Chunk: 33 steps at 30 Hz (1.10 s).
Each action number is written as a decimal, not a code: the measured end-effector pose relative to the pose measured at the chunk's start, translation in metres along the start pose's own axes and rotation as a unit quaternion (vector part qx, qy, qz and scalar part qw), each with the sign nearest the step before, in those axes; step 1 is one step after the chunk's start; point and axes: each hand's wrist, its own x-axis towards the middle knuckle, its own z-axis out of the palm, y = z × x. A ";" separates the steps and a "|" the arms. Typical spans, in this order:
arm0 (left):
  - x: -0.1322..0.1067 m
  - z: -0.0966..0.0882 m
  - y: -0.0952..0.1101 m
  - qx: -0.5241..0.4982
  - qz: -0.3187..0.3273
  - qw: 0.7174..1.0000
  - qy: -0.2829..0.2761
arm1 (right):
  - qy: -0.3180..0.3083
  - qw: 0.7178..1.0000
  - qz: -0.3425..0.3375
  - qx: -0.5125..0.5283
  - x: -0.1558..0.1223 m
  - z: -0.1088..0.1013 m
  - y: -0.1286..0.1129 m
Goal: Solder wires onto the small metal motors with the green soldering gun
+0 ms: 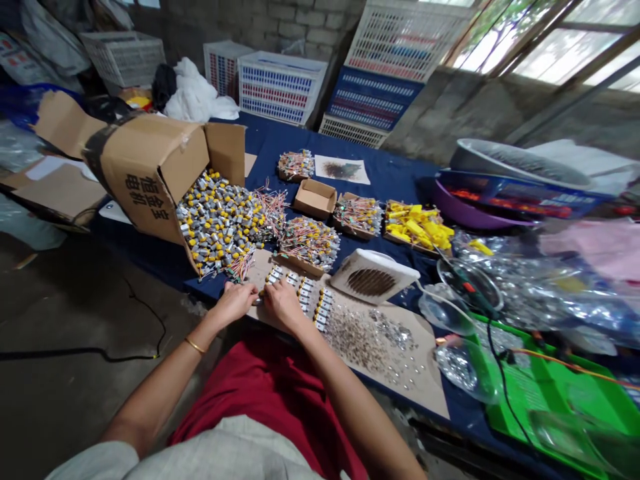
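Note:
Both hands are at the near left edge of a cardboard sheet (360, 363), close together. My left hand (235, 301) has its fingers closed on a small silver motor with a yellow end, partly covered by the fingertips. From the other side, my right hand (284, 305) pinches at the same spot. Short rows of small motors (323, 310) stand on the sheet beside and beyond my right hand. Left of them, a heap of loose motors (225, 217) spills from a tipped cardboard box (145, 167).
Small metal parts (363, 337) lie scattered on the sheet. Behind it are a white vented device (375, 275), a tray of wired motors (310, 243) and a box of yellow parts (417, 225). A green tray (565, 393) and cables lie right. Plastic crates (283, 87) line the wall.

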 end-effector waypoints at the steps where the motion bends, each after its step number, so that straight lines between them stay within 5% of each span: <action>1: 0.000 0.002 0.001 0.022 -0.004 1.000 0.014 | -0.002 1.000 -0.002 0.000 0.000 0.000 0.001; 19: -0.027 0.037 -0.008 0.012 0.145 0.982 0.120 | 0.055 0.997 0.047 0.011 -0.009 0.004 0.009; 33: 0.006 0.027 -0.013 0.053 0.202 0.974 0.086 | 0.141 0.978 0.129 0.085 -0.086 -0.017 0.018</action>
